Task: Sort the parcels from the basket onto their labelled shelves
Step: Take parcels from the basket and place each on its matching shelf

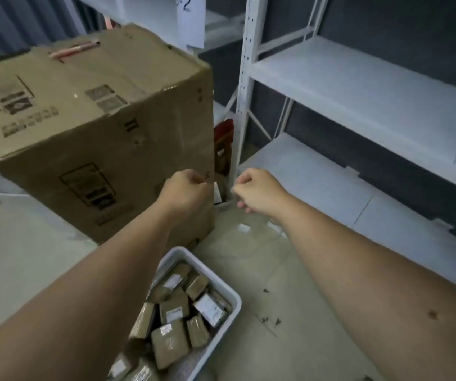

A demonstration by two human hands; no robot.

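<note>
Head view: basket (236, 298) at 6 o'clock was full of brown parcels (169, 343); white shelves (358, 86) at 2 o'clock held none in view, so sorting looked barely begun. Left hand (187, 189) and right hand (254, 191) were curled at centre near the big box (92, 127); whether they pinched anything, cannot tell. Shelf label (189, 17) at 12 o'clock was cut off and parcel labels blurred.

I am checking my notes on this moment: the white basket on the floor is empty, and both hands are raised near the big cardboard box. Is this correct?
Not quite. The head view shows the white basket full of brown parcels, not empty. The rest holds: it stands on the floor, and the left hand and right hand are raised near the big cardboard box.
</note>
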